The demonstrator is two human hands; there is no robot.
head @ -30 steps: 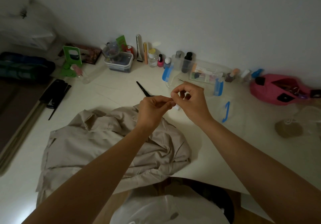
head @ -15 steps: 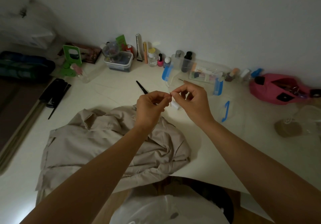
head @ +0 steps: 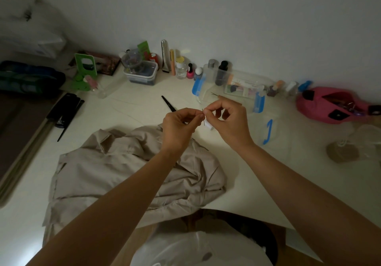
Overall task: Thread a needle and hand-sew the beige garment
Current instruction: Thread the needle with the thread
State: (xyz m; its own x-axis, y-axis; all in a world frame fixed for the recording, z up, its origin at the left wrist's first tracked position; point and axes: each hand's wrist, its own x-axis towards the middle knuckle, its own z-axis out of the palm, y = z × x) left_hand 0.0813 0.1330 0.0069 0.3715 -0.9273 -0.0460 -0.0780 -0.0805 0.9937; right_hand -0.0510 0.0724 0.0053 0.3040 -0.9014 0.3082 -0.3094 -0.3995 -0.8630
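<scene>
Both hands are hovering above the table (head: 257, 183), just beyond the crumpled beige garment (head: 127, 170) lying on it. The left hand (head: 179, 128) is pinching the needle (head: 203, 119) upright between thumb and forefinger. The right hand (head: 228, 121) is nipping its fingertips together at the needle's upper end; whether they are gripping thread cannot be told

One camera only: head-worn wide-angle, no second view to overlap with. Sits above the near edge of the tabletop (head: 243, 180), pitched forward and down, facing the far wall (head: 247, 18). Close in: left hand (head: 179, 126) and right hand (head: 231, 123) meet near mid-frame. Field spans floor (head: 18, 133) on the left to the tabletop's right end. Straight lines bow at the edges.
</scene>
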